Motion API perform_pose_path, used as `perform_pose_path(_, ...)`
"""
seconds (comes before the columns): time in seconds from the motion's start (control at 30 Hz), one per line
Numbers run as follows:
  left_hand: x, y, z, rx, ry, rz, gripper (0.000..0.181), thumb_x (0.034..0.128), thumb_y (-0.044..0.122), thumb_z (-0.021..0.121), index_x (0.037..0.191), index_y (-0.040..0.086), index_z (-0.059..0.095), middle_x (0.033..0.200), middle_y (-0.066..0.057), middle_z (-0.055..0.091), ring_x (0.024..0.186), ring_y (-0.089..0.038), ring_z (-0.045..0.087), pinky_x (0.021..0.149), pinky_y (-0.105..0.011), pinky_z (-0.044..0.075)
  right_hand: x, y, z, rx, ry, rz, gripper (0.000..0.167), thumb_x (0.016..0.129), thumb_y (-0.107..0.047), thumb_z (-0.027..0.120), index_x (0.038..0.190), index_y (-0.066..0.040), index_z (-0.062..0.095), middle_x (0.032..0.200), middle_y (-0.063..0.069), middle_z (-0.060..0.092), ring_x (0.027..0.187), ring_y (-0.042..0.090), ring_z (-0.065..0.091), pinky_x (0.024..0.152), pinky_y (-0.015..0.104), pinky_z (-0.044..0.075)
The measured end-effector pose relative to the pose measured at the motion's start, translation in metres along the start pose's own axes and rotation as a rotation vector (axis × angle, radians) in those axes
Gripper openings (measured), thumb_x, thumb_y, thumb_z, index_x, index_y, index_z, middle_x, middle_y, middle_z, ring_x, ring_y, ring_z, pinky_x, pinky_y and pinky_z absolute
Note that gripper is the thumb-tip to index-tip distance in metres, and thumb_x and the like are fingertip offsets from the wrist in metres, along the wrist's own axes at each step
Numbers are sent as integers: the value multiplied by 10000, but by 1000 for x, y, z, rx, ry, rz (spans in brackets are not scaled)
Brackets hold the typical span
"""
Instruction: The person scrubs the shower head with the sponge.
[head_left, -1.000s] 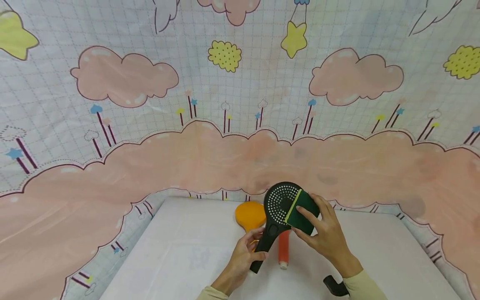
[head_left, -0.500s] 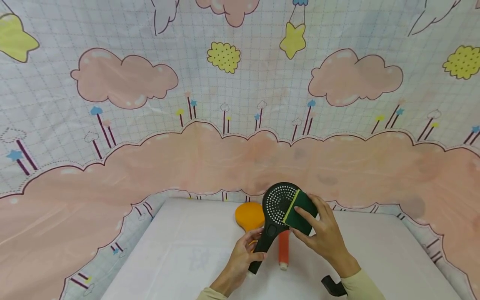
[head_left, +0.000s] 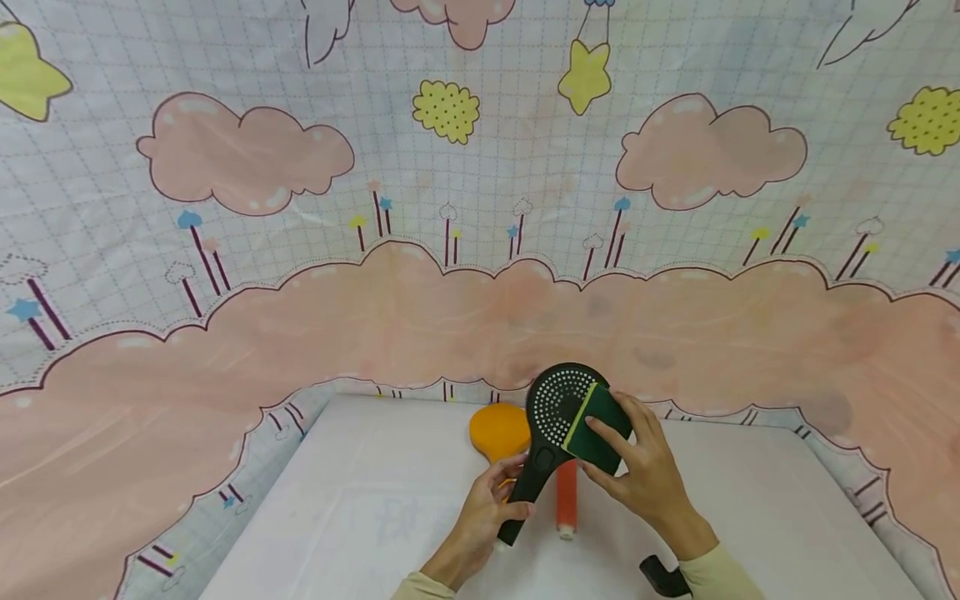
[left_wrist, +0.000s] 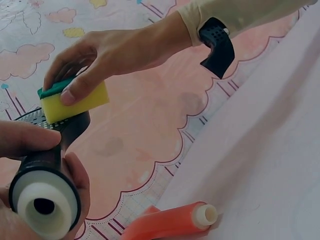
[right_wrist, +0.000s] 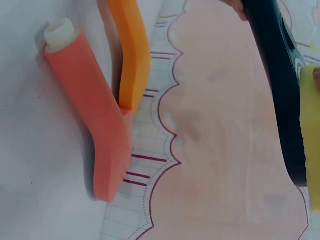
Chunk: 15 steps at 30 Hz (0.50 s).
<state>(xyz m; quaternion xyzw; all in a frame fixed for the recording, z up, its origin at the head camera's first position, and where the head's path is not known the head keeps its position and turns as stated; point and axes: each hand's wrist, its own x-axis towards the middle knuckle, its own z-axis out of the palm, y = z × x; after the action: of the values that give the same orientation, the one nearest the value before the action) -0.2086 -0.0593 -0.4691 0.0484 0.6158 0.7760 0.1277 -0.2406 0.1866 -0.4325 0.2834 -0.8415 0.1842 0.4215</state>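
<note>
At left, the left grip (head_left: 483, 512) is wrapped round the handle of the black shower head (head_left: 552, 408), holding it above the worktop (head_left: 360, 483), spray face showing. Beyond it lies the orange one (head_left: 497, 429), then the red one (head_left: 567, 500), both out of hand; whether either has been wiped, I can't tell. Over the face's right part sits the sponge (head_left: 597, 433), yellow side down, pinched by the right grip's (head_left: 651, 479) thumb and fingers. I'd call the black one's wiping under way, not finished.
</note>
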Motion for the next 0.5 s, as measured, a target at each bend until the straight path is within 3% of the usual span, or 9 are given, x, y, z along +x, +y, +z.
perform_pose_path(0.13,0,-1,0,2,1,-7,675,793,-113,679,1411,85,493,1272,-107,492,1067,-228,539,941,-354,526,-3,-2,1,21,8,-12,634,894,-707,445,1178,-198,696,1445,211,465,1323,371,405,1194,195,175)
perform_pose_path(0.23,0,-1,1,1,1,-10,674,794,-112,680,1411,87,495,1265,-104,492,1068,-228,540,942,-357,526,-5,-4,2,23,7,-19,623,900,-699,444,1180,-202,695,1457,203,457,1323,372,401,1185,152,112)
perform_pose_path(0.37,-2,0,1,-2,6,-6,675,793,-116,678,1412,79,493,1270,-111,492,1071,-228,548,948,-363,527,-5,-6,3,28,-14,-20,601,899,-684,464,1192,-213,694,1473,193,448,1326,375,402,1191,171,144)
perform_pose_path(0.5,-3,1,0,-3,0,-2,667,800,-110,671,1414,76,489,1280,-116,492,1074,-229,546,954,-359,523,-4,-5,1,6,-14,-11,624,896,-706,440,1182,-215,696,1458,198,462,1317,374,416,1136,341,380)
